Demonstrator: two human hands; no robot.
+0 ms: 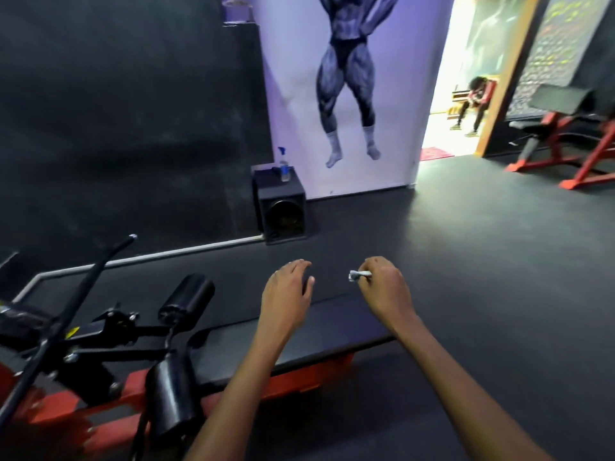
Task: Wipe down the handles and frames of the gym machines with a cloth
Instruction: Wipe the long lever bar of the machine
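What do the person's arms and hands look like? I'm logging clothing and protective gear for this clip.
Both forearms are bare, with no sleeves in view. The left hand and right hand wear no gloves, and no rings, watch or wristbands show.

There is just one view, from a camera on the person's head. It looks forward and down, across a dark gym floor (466, 261). Both arms reach out from the bottom edge, so the left hand (289, 287) and right hand (382, 287) are close. A black bench (332, 327) sits near, low down. The wall and a bright doorway (446, 78) are far off at the top.
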